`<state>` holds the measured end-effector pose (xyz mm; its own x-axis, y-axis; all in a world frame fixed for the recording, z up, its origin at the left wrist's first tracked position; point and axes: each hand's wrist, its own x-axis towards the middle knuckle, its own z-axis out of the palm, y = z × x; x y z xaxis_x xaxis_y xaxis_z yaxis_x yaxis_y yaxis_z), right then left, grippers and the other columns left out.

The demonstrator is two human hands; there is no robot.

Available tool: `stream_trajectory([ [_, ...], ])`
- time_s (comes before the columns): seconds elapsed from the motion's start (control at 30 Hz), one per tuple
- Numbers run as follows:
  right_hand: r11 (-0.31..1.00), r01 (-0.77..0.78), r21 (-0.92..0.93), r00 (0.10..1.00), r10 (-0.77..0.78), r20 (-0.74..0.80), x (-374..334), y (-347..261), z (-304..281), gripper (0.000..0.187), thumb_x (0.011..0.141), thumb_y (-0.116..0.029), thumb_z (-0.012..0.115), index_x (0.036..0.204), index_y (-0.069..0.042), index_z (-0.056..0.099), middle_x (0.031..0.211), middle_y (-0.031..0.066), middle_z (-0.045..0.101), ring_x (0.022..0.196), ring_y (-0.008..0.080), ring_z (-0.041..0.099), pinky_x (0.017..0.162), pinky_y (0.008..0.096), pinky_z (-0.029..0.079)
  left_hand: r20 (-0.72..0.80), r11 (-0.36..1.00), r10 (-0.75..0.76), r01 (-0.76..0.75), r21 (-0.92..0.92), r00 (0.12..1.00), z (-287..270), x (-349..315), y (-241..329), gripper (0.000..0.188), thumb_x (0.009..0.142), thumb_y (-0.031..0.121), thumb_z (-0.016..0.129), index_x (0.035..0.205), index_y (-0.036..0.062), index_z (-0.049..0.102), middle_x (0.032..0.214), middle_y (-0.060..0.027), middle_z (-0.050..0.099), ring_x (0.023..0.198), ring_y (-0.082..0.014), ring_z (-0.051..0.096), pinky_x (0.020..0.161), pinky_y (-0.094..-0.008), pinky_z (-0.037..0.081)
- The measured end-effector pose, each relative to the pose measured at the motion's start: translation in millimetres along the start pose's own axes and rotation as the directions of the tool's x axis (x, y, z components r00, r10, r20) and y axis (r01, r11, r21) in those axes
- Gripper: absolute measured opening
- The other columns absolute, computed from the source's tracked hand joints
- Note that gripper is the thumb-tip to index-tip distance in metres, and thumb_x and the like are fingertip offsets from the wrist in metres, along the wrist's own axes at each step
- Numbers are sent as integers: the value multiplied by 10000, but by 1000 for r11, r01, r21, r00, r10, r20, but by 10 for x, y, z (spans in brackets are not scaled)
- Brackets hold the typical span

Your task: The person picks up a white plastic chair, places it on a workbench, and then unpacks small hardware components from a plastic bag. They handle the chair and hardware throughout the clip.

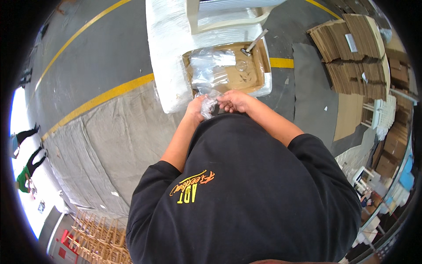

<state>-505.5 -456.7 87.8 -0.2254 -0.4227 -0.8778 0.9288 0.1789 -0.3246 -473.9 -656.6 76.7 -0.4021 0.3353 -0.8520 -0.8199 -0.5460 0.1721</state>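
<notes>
Close to my body, my left hand (196, 107) is closed on a crumpled clear plastic bag (208, 107). My right hand (236, 101) pinches the same bag at its right upper side, fingers curled. Something small and dark (215, 110) shows at the bag between my hands; its kind is hard to make out. Just beyond lies a shallow cardboard tray (267, 66). It holds flat clear plastic bags (206, 68), a hammer (254, 43), a clear round ring-shaped item (241, 65) and several small dark pieces (245, 78).
The tray rests on a white plastic-wrapped surface (169, 66), with a pale curved frame (228, 29) behind it. Stacked flat cardboard (351, 57) stands at right. Wooden chair-like frames (99, 233) are at lower left. Two people (28, 171) are far left. Grey sheeting (114, 149) covers the floor.
</notes>
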Motion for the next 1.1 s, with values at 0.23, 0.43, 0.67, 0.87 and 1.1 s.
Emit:
stream_trajectory([
  [0.23, 986, -61, 158, 993, 76, -95, 47, 49, 181, 226, 951, -290, 668, 888, -74, 647, 712, 17, 644, 561, 123, 565, 460, 258, 430, -81, 997, 7, -13, -76, 997, -106, 64, -133, 230, 1018, 295, 523, 983, 88, 616, 777, -66, 661, 582, -188, 607, 461, -346, 465],
  [0.43, 992, -104, 66, 994, 107, -36, 4, -57, 222, 350, 963, -398, 589, 868, -65, 638, 674, 39, 622, 520, 147, 570, 427, 274, 419, 112, 984, -137, 148, -96, 984, -167, -19, -92, 238, 1012, 282, 520, 986, 71, 625, 824, -69, 675, 628, -186, 613, 482, -354, 476],
  [0.67, 835, 125, -535, 861, -359, -359, 305, -345, 329, 470, 905, -429, 680, 928, 38, 636, 657, 101, 623, 474, 189, 587, 395, 340, 467, -75, 991, 105, -111, -74, 992, -467, -170, -143, 217, 986, 218, 526, 1071, 31, 598, 889, -74, 671, 694, -199, 625, 540, -353, 502],
  [0.87, 800, 184, -570, 814, -450, -368, 611, -317, 394, 262, 857, -276, 740, 870, -27, 659, 663, 101, 653, 484, 226, 602, 454, 386, 460, -174, 939, 336, -344, -15, 926, -592, -268, -94, 297, 952, 179, 563, 1192, 7, 591, 986, -79, 656, 785, -202, 635, 627, -364, 530],
  [1.1, 349, 314, -883, 516, -843, -150, 477, -299, 226, 256, 821, -276, 742, 820, -38, 647, 747, 161, 653, 708, 357, 614, 672, 441, 480, -245, 933, 352, -359, 15, 903, -601, -279, 80, 260, 892, 152, 659, 1091, -12, 627, 935, -82, 661, 785, -205, 642, 681, -349, 528],
])
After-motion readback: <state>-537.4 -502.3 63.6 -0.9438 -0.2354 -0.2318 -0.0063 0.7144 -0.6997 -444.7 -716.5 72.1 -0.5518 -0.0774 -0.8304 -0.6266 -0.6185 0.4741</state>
